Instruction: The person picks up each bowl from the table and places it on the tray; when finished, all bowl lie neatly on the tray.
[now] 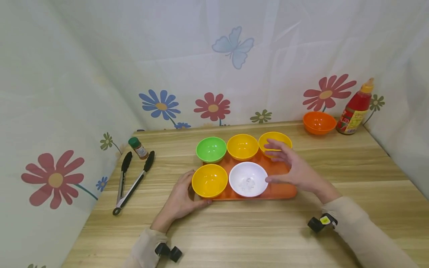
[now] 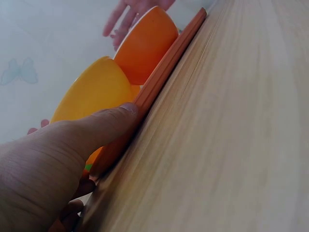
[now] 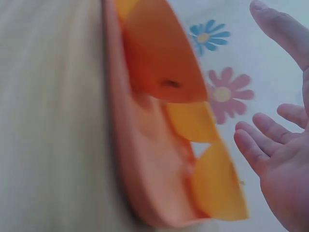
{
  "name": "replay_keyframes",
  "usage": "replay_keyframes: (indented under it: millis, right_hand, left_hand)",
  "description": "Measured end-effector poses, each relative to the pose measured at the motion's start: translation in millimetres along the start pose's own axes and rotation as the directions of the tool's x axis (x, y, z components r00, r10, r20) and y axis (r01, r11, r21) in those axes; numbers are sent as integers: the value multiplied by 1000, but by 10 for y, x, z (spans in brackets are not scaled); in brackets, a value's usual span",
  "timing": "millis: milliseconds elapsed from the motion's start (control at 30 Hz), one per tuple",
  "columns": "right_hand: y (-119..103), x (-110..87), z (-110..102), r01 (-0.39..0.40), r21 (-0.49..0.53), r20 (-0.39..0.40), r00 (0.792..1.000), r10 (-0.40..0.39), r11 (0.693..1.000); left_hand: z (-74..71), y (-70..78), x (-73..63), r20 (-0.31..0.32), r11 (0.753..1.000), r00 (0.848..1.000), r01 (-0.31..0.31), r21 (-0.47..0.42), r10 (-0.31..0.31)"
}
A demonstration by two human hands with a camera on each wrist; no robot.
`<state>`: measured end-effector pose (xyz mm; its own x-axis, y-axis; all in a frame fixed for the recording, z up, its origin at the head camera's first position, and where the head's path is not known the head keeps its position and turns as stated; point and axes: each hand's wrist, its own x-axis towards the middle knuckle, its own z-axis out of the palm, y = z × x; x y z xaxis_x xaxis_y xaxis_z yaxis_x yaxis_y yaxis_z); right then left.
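Note:
My left hand (image 1: 181, 195) grips the front left corner of an orange tray (image 1: 281, 191), thumb along the front edge and fingers at the left end. Beside that hand, a yellow bowl (image 1: 210, 181) sits on the tray. Right of it stands a bowl, white inside (image 1: 248, 178) and orange outside (image 2: 147, 46), with small clear bits at its bottom. Behind are a green bowl (image 1: 211, 150), a middle yellow bowl (image 1: 242, 147) and a right yellow bowl (image 1: 275, 137), partly covered by fingers. My right hand (image 1: 296, 169) is raised over the tray's right side, fingers spread, holding nothing.
Black-tipped tongs (image 1: 132, 186) lie spread on the left of the wooden table (image 1: 234, 230), near a green-capped spice jar (image 1: 138, 147). An orange bowl (image 1: 319, 123) and a red sauce bottle (image 1: 355, 108) stand at the back right. A flowered curtain (image 1: 187, 67) surrounds the table.

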<state>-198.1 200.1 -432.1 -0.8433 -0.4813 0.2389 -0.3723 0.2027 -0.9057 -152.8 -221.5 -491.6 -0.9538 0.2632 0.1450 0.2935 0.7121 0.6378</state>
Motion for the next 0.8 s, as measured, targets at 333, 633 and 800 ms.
replay_keyframes:
  millis: [333, 633, 800]
  right_hand:
    - [-248, -18, -470, 94, -106, -258, 959, -119, 990]
    - [-281, -69, -941, -47, -211, -483, 873, -62, 976]
    - [-206, -67, -1139, -175, -218, -557, 830, 25, 960]
  left_hand:
    - [-9, 12, -12, 4, 1000, 1000, 11, -1, -11]
    - [-18, 15, 0, 3, 1000, 1000, 3, 0, -3]
    - [-5, 2, -1, -3, 1000, 1000, -9, -3, 9]
